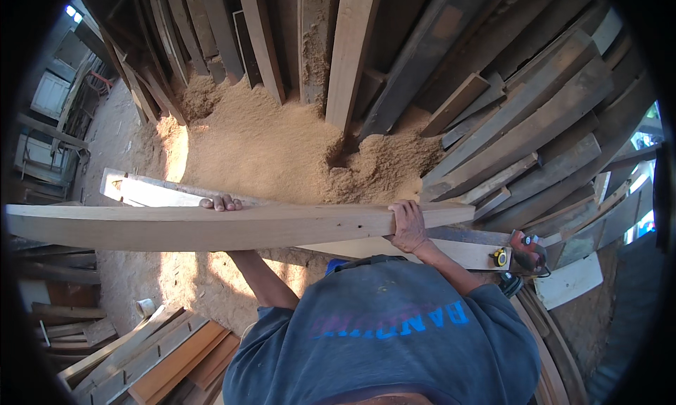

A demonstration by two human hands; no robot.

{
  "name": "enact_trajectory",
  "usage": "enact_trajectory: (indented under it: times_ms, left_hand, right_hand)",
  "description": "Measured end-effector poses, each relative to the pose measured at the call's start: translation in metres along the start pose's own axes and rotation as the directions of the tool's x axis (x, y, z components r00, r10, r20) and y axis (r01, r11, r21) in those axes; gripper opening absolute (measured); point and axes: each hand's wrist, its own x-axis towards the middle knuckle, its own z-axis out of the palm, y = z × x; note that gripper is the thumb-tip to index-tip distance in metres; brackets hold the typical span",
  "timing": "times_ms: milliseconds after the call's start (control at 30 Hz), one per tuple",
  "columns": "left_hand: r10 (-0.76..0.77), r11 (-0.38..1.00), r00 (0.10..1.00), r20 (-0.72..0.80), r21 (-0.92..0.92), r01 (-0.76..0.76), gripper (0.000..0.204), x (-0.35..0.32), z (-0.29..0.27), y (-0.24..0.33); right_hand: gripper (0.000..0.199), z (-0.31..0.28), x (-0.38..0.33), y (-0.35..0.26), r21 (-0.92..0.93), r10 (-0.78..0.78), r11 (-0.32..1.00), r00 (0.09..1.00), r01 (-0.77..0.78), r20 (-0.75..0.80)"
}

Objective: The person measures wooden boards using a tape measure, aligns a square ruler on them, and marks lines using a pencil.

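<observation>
I hold a long pale wooden plank (176, 225) level across my front, running from the far left to just right of centre. My left hand (220, 203) reaches under it, and only the fingertips show, curled over its far edge. My right hand (408, 225) grips the plank near its right end, fingers wrapped over the top. A second pale board (141, 190) lies just behind and below the held plank, partly hidden by it.
A big sawdust pile (267, 144) lies ahead against many leaning boards (352, 46). A yellow tape measure (500, 257) and a red power tool (527, 249) rest on a board at right. Stacked boards (155, 356) and a white cup (146, 306) are at lower left.
</observation>
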Motion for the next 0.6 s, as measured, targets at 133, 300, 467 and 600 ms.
enact_trajectory:
  times_ms: [133, 300, 467, 600]
  left_hand:
    - [0.043, 0.989, 0.991, 0.130, 0.138, -0.061, 0.039, 0.030, 0.054, 0.028]
    - [0.069, 0.939, 0.884, 0.463, 0.270, -0.215, 0.062, 0.078, 0.130, 0.031]
    - [0.062, 0.913, 0.921, 0.384, 0.351, -0.208, 0.082, 0.123, 0.160, 0.017]
    - [0.184, 0.866, 0.972, 0.146, 0.444, -0.230, 0.091, 0.156, 0.154, -0.049]
  right_hand:
    - [0.070, 0.029, 0.019, -0.021, 0.089, 0.057, 0.995, 0.997, -0.053, -0.045]
    - [0.070, 0.036, 0.083, -0.027, 0.197, 0.093, 0.976, 0.995, -0.087, -0.024]
    - [0.066, 0.045, 0.167, 0.005, 0.226, -0.066, 0.972, 0.998, 0.060, 0.017]
    - [0.069, 0.059, 0.194, 0.044, 0.151, 0.065, 0.985, 0.991, -0.082, 0.113]
